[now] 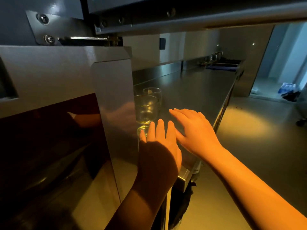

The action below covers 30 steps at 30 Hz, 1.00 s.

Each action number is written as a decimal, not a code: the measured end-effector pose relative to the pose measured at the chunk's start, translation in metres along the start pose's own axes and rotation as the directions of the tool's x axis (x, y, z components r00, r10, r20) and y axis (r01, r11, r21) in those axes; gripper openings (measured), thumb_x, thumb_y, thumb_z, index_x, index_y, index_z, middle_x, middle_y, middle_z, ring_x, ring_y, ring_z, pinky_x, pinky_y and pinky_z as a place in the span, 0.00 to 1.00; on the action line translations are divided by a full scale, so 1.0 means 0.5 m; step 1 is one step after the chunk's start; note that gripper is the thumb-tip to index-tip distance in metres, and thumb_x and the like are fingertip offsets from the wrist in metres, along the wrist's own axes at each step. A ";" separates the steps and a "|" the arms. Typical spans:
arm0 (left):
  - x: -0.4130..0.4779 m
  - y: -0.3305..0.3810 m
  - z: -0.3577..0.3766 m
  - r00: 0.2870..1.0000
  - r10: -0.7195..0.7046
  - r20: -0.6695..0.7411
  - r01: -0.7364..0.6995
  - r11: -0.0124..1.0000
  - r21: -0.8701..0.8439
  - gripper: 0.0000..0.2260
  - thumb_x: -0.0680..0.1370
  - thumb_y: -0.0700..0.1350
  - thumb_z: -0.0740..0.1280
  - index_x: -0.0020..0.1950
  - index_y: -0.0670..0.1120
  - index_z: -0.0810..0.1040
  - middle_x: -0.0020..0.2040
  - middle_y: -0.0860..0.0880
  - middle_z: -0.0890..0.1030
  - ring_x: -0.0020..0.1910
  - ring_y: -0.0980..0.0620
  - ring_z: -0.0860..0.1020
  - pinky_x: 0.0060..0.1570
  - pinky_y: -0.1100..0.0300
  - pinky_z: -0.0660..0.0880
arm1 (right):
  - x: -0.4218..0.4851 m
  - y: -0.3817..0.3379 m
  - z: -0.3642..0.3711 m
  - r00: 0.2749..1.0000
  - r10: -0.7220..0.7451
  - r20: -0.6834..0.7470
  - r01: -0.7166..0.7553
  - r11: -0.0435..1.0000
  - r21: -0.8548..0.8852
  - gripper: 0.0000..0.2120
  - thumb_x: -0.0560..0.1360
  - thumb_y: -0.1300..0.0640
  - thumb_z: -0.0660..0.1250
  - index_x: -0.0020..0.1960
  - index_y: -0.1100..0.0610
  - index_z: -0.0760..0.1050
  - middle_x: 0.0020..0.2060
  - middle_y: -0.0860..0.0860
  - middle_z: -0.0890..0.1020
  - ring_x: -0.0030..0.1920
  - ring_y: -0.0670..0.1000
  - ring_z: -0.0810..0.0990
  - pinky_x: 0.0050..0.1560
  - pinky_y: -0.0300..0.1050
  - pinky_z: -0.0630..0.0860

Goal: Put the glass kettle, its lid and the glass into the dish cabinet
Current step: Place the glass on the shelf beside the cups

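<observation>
A clear glass vessel [145, 108] stands on the steel counter [196, 90], tight against the side of the dish cabinet [69, 90]. A second clear glass [153, 92] stands just behind it. A small glass piece [143, 130] sits in front of the vessel; whether it is the lid I cannot tell. My left hand [159, 146] reaches in with straight fingers, its fingertips by that small piece. My right hand [194, 128] hovers flat over the counter just right of the glassware, fingers spread, holding nothing.
The cabinet has a dark tinted door [49, 155] on the left and a hinge bracket [54, 29] above. The counter's rounded front edge [222, 112] runs back to a sink with a tap [216, 55]. Floor lies to the right.
</observation>
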<state>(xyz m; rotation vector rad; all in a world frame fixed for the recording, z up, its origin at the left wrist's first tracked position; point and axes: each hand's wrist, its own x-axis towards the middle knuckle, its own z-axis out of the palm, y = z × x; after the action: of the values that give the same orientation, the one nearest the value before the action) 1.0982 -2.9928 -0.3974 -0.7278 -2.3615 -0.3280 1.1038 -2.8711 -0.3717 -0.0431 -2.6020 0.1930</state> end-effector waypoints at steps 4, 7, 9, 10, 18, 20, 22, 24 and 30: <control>0.012 0.001 0.016 0.994 -0.051 0.096 0.046 0.998 0.054 0.28 0.59 0.48 0.77 0.57 0.41 0.80 0.53 0.41 0.82 0.51 0.41 0.81 0.46 0.43 0.77 | 0.040 0.006 0.025 1.000 -0.007 -0.003 0.008 0.996 0.090 0.24 0.78 0.46 0.58 0.73 0.46 0.59 0.70 0.46 0.67 0.71 0.48 0.61 0.71 0.53 0.56; 0.016 0.001 0.020 0.991 -0.069 0.112 0.062 0.996 0.064 0.28 0.58 0.47 0.77 0.57 0.40 0.79 0.53 0.41 0.82 0.51 0.41 0.81 0.47 0.42 0.77 | 0.066 0.002 0.039 1.000 -0.020 0.024 0.017 0.996 0.091 0.25 0.78 0.46 0.59 0.73 0.46 0.57 0.70 0.47 0.67 0.71 0.49 0.61 0.71 0.53 0.54; 0.022 -0.001 0.018 0.991 -0.086 0.104 0.080 0.995 0.060 0.30 0.60 0.48 0.77 0.59 0.39 0.78 0.56 0.41 0.80 0.54 0.41 0.79 0.50 0.42 0.76 | 0.082 -0.005 0.045 0.999 -0.019 0.031 0.016 0.994 0.109 0.27 0.77 0.45 0.59 0.73 0.47 0.57 0.69 0.47 0.67 0.71 0.49 0.61 0.72 0.52 0.54; 0.026 -0.001 0.016 0.987 -0.115 0.115 0.109 0.992 0.059 0.30 0.62 0.48 0.77 0.61 0.39 0.76 0.59 0.40 0.78 0.58 0.41 0.78 0.53 0.42 0.74 | 0.088 -0.009 0.046 0.999 -0.012 0.030 0.008 0.992 0.130 0.28 0.77 0.45 0.60 0.74 0.48 0.57 0.69 0.48 0.68 0.70 0.49 0.62 0.72 0.52 0.55; 0.039 -0.001 0.027 0.988 -0.151 0.013 0.150 0.987 0.063 0.31 0.53 0.44 0.78 0.54 0.36 0.80 0.53 0.38 0.81 0.53 0.39 0.80 0.46 0.42 0.76 | 0.130 -0.034 0.062 0.998 0.060 0.036 -0.069 0.918 0.390 0.33 0.74 0.47 0.66 0.74 0.46 0.54 0.68 0.50 0.70 0.66 0.52 0.70 0.63 0.51 0.71; 0.040 -0.003 0.025 0.988 -0.150 0.021 0.148 0.986 0.077 0.31 0.53 0.44 0.77 0.54 0.37 0.80 0.53 0.38 0.81 0.53 0.39 0.80 0.47 0.43 0.77 | 0.136 -0.045 0.066 0.993 0.083 0.089 -0.118 0.842 0.526 0.38 0.71 0.45 0.69 0.74 0.47 0.53 0.68 0.52 0.69 0.66 0.54 0.70 0.63 0.51 0.71; 0.040 -0.005 0.025 0.990 -0.138 0.019 0.135 0.987 0.090 0.29 0.55 0.44 0.76 0.54 0.37 0.80 0.53 0.38 0.81 0.52 0.38 0.80 0.47 0.44 0.77 | 0.141 -0.056 0.071 0.982 0.119 0.149 -0.188 0.732 0.655 0.42 0.68 0.45 0.72 0.74 0.48 0.52 0.68 0.54 0.69 0.66 0.55 0.70 0.63 0.51 0.71; 0.040 -0.008 0.026 0.992 -0.124 0.012 0.123 0.988 0.090 0.28 0.55 0.43 0.75 0.54 0.37 0.80 0.53 0.38 0.81 0.52 0.38 0.80 0.47 0.44 0.77 | 0.148 -0.064 0.074 0.968 0.143 0.209 -0.252 0.615 0.747 0.43 0.67 0.49 0.73 0.74 0.51 0.52 0.69 0.55 0.68 0.67 0.55 0.69 0.62 0.46 0.68; 0.036 -0.013 0.033 0.996 -0.085 -0.019 0.087 0.992 0.089 0.26 0.57 0.43 0.77 0.54 0.40 0.81 0.52 0.39 0.81 0.51 0.39 0.80 0.46 0.44 0.77 | 0.163 -0.068 0.091 0.932 0.117 0.344 -0.357 0.470 0.807 0.36 0.70 0.58 0.71 0.72 0.57 0.55 0.66 0.58 0.69 0.63 0.54 0.71 0.55 0.41 0.68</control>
<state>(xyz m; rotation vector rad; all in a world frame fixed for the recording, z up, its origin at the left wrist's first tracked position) 1.0748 -2.9839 -0.3986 -0.5810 -2.3808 -0.2615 1.0108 -2.9051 -0.3644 -0.0264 -2.3898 1.6977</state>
